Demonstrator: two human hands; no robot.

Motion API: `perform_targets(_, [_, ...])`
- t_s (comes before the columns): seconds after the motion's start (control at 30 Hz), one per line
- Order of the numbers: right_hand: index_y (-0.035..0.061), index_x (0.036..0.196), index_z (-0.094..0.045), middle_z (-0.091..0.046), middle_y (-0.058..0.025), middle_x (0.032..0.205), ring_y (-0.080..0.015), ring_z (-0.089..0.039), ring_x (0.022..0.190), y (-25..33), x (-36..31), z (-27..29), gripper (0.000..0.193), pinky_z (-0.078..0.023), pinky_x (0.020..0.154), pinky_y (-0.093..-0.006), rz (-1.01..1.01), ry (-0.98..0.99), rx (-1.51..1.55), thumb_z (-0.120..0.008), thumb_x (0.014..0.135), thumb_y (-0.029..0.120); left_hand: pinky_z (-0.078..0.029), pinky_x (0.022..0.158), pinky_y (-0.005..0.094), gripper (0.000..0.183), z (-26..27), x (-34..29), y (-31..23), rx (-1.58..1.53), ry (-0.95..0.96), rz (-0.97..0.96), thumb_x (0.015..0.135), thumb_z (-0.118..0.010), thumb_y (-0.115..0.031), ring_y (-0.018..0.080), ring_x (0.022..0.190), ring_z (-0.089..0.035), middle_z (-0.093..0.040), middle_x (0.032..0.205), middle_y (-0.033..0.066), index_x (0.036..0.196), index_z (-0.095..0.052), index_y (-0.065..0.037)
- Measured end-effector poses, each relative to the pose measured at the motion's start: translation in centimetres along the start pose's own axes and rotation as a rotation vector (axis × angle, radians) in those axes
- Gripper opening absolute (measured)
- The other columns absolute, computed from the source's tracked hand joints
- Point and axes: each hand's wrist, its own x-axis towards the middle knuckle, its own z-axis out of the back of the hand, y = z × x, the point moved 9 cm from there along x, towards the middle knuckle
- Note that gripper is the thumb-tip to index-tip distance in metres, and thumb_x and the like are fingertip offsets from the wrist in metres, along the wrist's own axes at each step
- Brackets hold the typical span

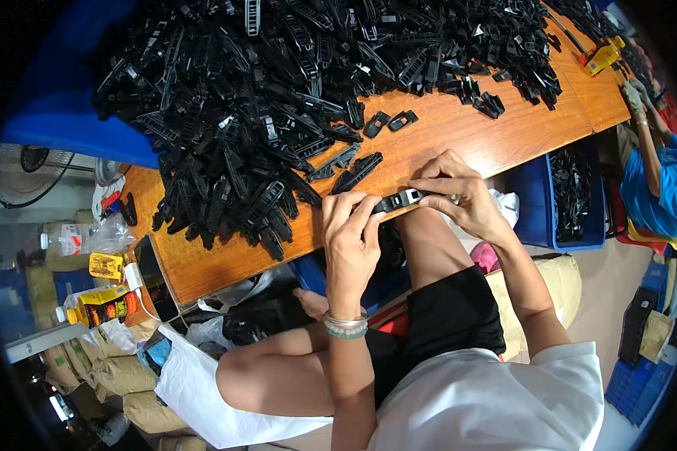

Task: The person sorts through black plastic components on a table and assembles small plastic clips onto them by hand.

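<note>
Because the black plastic part (399, 200) is held at the near edge of the wooden table (481, 146), a slip of the fingers could send it over that edge and down toward the person's legs. The left hand (353, 229) has its thumb and fingers clamped on the part's left end, and the right hand (462, 195) pinches the right end; pressing or twisting unevenly between these 2 grips might crack it. The heap of black parts (263, 98) on the table could also slide if a wrist knocked it, since its front spills close to the table's near edge, and the 2 small loose pieces (390, 122) on the table's bare wood might be swept aside. Fingertips cover both ends of the held part, so I cannot tell how it is joined or whether it touches the table. Within the heap, single pieces merge into black. To the table's right, a blue bin (515, 184) is partly hidden by the tabletop, and a co-worker (654, 177) is cut off by the dark rim.
</note>
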Motion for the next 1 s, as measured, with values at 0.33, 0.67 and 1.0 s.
perform_targets(0.33, [0.0007, 0.106, -0.068, -0.06, -0.0135, 0.102, -0.0314, -0.059, 0.097, 1.3, -0.9, -2.4, 0.028, -0.047, 0.084, -0.0389, 0.049, 0.112, 0.035, -0.066, 0.079, 0.002, -0.046, 0.079, 0.0367, 0.027, 0.3, -0.1, -0.3, -0.235, 0.066, -0.012, 0.07, -0.077, -0.001, 0.0271, 0.089, -0.054, -0.06, 0.089, 0.0102, 0.095, -0.067, 0.003])
perform_targets(0.67, [0.0027, 0.11, -0.065, -0.06, -0.0133, 0.105, -0.0311, -0.054, 0.099, 1.3, 5.0, 1.3, 0.033, -0.045, 0.085, -0.0387, 0.199, -0.413, -0.493, -0.066, 0.078, 0.005, -0.043, 0.085, 0.0443, 0.018, 0.4, 0.4, -1.9, 0.448, -0.16, -0.235, 0.08, -0.063, -0.002, 0.0331, 0.095, -0.053, -0.058, 0.104, 0.0143, 0.097, -0.058, -0.001])
perform_targets(1.0, [-0.0011, 0.099, -0.06, -0.058, -0.014, 0.09, -0.0343, -0.058, 0.091, -2.5, 3.1, 0.4, 0.025, -0.048, 0.079, -0.0389, -0.112, -0.31, 0.297, -0.069, 0.077, 0.008, -0.044, 0.082, 0.044, 0.02, 0.9, -0.5, 0.6, 0.081, -0.21, -0.014, 0.078, -0.071, -0.002, 0.0341, 0.091, -0.055, -0.058, 0.099, 0.0149, 0.095, -0.06, 0.0])
